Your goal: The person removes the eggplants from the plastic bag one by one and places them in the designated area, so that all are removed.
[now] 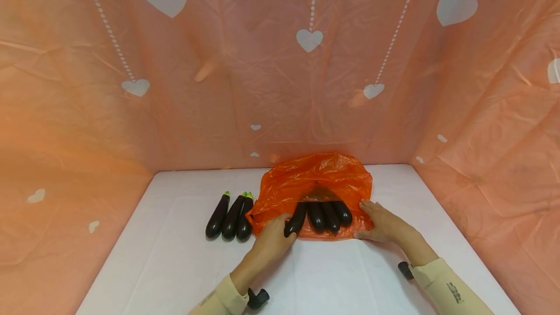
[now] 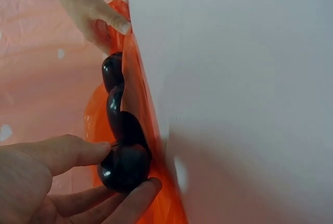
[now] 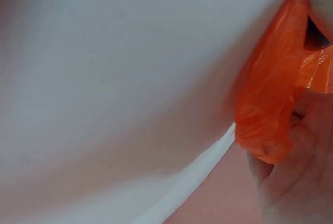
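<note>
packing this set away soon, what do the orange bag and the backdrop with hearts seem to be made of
The orange bag looks like thin, glossy plastic film: it crinkles finely and catches small bright glints. The backdrop seems a thin, smooth sheet with a soft sheen, showing creases; plastic or coated cloth, I can't tell which.

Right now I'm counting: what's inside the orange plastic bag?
Four glossy dark eggplants show in the mouth of the orange plastic bag; the left hand grips one. Their far ends and anything deeper are covered.
</note>
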A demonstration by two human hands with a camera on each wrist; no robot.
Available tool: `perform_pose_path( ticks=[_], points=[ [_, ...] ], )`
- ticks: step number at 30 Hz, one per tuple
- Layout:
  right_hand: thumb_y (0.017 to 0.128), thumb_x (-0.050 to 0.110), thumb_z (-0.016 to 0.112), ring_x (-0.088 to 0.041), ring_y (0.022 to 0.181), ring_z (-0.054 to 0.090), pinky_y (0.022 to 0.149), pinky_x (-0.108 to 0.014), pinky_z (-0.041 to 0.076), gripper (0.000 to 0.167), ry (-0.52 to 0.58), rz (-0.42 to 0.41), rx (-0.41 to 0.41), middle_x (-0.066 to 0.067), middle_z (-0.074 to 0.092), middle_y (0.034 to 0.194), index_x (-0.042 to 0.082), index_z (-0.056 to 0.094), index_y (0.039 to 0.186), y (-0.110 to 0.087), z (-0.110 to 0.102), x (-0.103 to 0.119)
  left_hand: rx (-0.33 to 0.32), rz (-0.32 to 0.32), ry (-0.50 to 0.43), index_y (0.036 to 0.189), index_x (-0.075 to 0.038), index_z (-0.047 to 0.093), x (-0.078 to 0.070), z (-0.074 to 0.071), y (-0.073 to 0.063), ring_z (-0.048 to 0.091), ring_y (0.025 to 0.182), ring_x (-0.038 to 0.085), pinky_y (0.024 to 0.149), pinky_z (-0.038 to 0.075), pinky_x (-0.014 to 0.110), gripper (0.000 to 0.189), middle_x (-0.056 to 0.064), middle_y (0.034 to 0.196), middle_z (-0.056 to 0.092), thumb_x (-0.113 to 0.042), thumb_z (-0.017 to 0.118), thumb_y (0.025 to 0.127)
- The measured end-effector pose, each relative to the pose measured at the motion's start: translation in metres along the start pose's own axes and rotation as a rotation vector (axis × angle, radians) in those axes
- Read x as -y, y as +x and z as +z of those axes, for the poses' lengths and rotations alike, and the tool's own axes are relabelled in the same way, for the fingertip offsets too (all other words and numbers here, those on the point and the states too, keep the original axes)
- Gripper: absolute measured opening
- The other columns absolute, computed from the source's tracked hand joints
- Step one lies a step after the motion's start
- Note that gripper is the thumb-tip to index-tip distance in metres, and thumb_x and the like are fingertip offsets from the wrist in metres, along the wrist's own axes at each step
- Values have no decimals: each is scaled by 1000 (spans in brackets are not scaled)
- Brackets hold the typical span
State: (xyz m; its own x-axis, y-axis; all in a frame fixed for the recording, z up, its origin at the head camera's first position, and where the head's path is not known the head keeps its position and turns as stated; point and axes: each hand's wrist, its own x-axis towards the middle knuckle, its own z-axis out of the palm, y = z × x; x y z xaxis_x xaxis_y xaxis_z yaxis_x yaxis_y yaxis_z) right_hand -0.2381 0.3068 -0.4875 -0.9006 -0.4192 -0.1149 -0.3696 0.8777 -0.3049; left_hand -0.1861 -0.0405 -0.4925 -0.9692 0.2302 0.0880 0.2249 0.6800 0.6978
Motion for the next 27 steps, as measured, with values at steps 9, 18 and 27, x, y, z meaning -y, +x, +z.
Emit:
perform_pose_path(
  ticks=[9,18,27],
  points=[
    [89,56,83,-61,150,33,121,-70,30,106,0,0,-1,-35,39,163,-13,41,157,1,0,-1,5,36,41,137,5,65,7,-12,-7,68,115,40,101,57,58,47,24,129,71,-12,79,96],
    [89,57,82,-61,150,32,122,-70,29,106,7,-1,2,-36,38,164,-13,40,157,1,1,-1,34,48,66,137,0,67,9,-26,-14,70,112,36,100,58,57,47,20,131,71,-11,82,94],
    [88,55,84,-62,149,34,121,-71,31,105,5,-8,-8,-36,39,163,-13,42,156,-1,-1,2,48,100,74,136,-3,68,6,-35,-24,69,118,35,104,56,57,47,18,133,71,-9,83,91]
  ],
)
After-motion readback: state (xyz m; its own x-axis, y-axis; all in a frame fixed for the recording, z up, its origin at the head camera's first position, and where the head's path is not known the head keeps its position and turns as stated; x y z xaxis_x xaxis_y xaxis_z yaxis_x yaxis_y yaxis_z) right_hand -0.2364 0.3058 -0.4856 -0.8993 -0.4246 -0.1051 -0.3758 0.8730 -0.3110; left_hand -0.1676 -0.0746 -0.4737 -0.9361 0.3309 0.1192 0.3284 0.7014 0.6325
